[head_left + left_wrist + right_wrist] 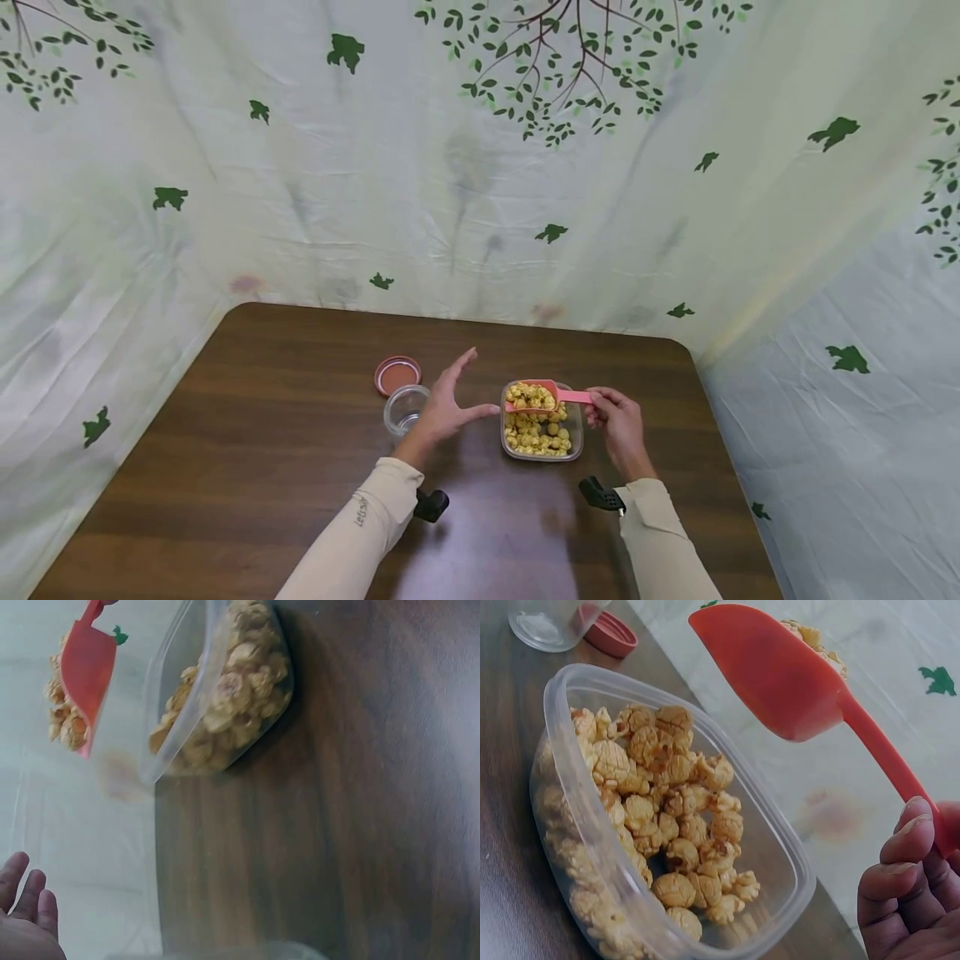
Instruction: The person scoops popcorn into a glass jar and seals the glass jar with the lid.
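– Since the red lid (397,377) lies loose, where is it?
– On the table (225,467), left of the left hand (448,408), on the far side of the jar (399,411).
– Jar itself?
– Clear, just left of the left hand, near the wrist. Contact there: can't tell.
– Left hand state?
– Spread wide, fingers straight, thumb out toward the box (576,437). Holding nothing.
– Thumb on the box?
– Tip is right by its left side. Touching or not: can't tell.
– Box position?
– On the table between the hands. Clear plastic, popcorn (536,442) inside.
– Scoop (780,682)?
– Red, left of the right hand (621,425), up above the box. Popcorn in its bowl. Right wrist view shows it apart from the box.
– Right hand state?
– Right of the box, fingers curled, pinching the handle (885,754) near its end. Nothing else in it that I can see.
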{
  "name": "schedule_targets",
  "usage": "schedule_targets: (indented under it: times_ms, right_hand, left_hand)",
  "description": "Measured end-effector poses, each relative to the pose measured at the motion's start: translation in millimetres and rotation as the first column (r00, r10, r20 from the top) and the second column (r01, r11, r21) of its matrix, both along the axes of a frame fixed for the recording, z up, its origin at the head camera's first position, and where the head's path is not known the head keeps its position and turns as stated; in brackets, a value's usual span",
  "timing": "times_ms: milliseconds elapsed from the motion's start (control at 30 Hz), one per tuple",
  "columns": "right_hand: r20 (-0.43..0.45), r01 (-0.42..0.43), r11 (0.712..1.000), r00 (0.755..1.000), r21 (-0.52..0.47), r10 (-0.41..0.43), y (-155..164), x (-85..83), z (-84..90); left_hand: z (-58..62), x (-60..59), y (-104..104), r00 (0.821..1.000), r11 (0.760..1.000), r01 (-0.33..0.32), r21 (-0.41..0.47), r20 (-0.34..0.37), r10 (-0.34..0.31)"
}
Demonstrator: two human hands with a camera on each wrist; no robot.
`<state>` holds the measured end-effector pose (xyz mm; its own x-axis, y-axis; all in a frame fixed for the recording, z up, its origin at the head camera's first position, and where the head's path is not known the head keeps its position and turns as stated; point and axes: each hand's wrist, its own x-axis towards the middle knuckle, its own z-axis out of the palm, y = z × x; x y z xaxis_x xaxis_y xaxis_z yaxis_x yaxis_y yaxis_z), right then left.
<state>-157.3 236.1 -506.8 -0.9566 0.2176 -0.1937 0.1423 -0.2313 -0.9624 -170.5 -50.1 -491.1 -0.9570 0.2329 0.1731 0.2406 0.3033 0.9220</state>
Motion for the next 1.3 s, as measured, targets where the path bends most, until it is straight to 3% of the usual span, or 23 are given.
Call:
schedule_targets:
  times_ms: [100,333,633,867,1300]
  right_hand:
    - [-0.004,-0.007,1.000,1.000,-0.006,0.007,-4.0,-1.5,1.4]
    - [-0.032,-0.028,0.999,0.999,-0.041,0.027,-11.6,-4.3,5.6]
    - [-0.036,-0.050,0.999,0.998,0.004,0.050,-24.8,-7.5,11.6]
    - [-0.013,-0.075,0.997,0.997,0.027,0.075,-36.8,-11.0,13.4]
    - [-0.016,-0.108,0.993,0.994,0.042,0.109,-57.5,-16.4,16.9]
  left_hand:
    - [7.5,-0.1,-9.0,1.000,0.999,-0.014,-0.044,-0.013,0.014]
    - [16.4,-2.6,-32.1,0.999,1.000,-0.014,-0.024,-0.044,0.013]
    - [17.2,-4.8,-65.8,0.999,0.999,-0.031,-0.017,-0.044,0.030]
    - [11.6,1.6,-93.9,0.991,0.989,-0.120,-0.082,-0.065,0.115]
    - [-12.8,16.2,-121.0,0.982,0.968,-0.187,-0.167,-0.028,0.185]
